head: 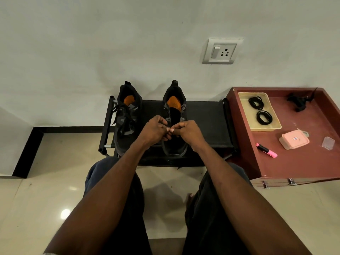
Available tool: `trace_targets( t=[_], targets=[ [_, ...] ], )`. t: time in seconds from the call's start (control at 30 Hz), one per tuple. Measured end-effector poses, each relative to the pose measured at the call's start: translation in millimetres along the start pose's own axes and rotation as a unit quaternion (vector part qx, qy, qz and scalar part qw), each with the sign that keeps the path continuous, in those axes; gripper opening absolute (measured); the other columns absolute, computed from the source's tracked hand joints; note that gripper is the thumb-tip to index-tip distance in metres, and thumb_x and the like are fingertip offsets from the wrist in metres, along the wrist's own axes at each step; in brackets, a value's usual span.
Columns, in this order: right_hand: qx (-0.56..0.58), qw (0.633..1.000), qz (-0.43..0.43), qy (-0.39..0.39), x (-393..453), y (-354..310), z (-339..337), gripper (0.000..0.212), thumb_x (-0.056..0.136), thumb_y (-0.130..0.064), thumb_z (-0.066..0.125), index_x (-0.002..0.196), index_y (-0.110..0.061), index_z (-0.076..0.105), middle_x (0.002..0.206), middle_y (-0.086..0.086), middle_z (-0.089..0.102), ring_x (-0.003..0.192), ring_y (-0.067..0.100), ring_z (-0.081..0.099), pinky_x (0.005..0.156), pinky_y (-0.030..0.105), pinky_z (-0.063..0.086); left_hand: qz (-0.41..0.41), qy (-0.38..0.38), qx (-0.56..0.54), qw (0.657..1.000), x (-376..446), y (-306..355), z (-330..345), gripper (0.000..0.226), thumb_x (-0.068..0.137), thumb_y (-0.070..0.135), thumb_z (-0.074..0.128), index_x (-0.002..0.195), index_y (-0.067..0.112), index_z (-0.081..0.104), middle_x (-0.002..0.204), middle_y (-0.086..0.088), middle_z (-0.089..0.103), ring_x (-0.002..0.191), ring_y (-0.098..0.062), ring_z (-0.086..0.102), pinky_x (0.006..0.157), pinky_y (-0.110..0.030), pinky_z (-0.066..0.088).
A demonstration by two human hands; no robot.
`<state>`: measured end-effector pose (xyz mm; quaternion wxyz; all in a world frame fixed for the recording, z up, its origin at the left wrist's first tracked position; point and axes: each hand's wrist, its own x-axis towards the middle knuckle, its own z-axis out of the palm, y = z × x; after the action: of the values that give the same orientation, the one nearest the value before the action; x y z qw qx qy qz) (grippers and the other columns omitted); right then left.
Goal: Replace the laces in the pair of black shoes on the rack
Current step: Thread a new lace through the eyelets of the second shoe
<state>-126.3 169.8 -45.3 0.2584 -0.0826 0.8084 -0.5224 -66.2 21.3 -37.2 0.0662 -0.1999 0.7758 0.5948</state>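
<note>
1. The pair of black mesh sports shoes with orange insoles stands on the black fabric-topped shoe rack against the wall. The left shoe is fully laced; the right shoe shows bare eyelets up its open throat, so it looks like the one being worked on.

2. Both hands meet over the lower eyelets of the right shoe. The left hand and the right hand have their fingers curled in, thumbs and fingertips pinched together as if on a lace end — the lace itself is too dark and hidden to confirm.

3. To do this step well, pinch the lace close to its tip so it stays stiff, and steady the eyelet flap with the other hand while feeding through.

4. Even out both lace ends at the bottom eyelets before going higher — uneven lengths only show at the top.

5. Keep the lace flat, not twisted, at each crossing.

6. Two coiled black laces lie in the shallow beige tray on the maroon table to the right, within reach.
</note>
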Motion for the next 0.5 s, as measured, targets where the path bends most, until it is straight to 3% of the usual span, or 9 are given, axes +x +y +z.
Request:
trace_targets(
  t=[0.2, 0.33, 0.5],
  targets=[
    [0.018, 1.0, 0.006, 0.021, 5, 1, 5, 0.006, 0.089, -0.007, 0.071, 0.086, -0.008, 0.077, 0.088, 0.008, 0.075, 0.088, 0.016, 0.07, 0.082, 0.029, 0.055, 0.015, 0.035, -0.01, 0.999, 3, -4, 4, 0.014, 0.097, 0.011, 0.061, 0.109, 0.013, 0.053, 0.086, -0.009, 0.074, 0.077, -0.02, 0.074, 0.07, -0.029, 0.061],
    [-0.183, 0.974, -0.057, 0.123, 13, 5, 11, 0.019, 0.09, -0.002, 0.06, 0.079, -0.011, 0.072, 0.08, 0.004, 0.067, 0.071, 0.014, 0.061, 0.062, 0.029, 0.047, -0.015, 0.123, -0.002, 0.992, 8, -11, 7, 0.012, 0.099, 0.009, 0.055, 0.096, 0.014, 0.065, 0.087, -0.005, 0.071, 0.077, -0.014, 0.069, 0.068, -0.024, 0.056],
    [-0.363, 0.914, -0.127, 0.129, 20, 10, 19, 0.014, 0.087, 0.002, 0.054, 0.079, -0.001, 0.066, 0.093, 0.012, 0.055, 0.086, 0.025, 0.053, 0.068, 0.036, 0.048, -0.102, 0.159, -0.088, 0.978, 14, -19, 14, 0.021, 0.094, -0.001, 0.053, 0.085, 0.01, 0.069, 0.084, -0.007, 0.068, 0.074, -0.013, 0.064, 0.067, -0.024, 0.055]
  ],
)
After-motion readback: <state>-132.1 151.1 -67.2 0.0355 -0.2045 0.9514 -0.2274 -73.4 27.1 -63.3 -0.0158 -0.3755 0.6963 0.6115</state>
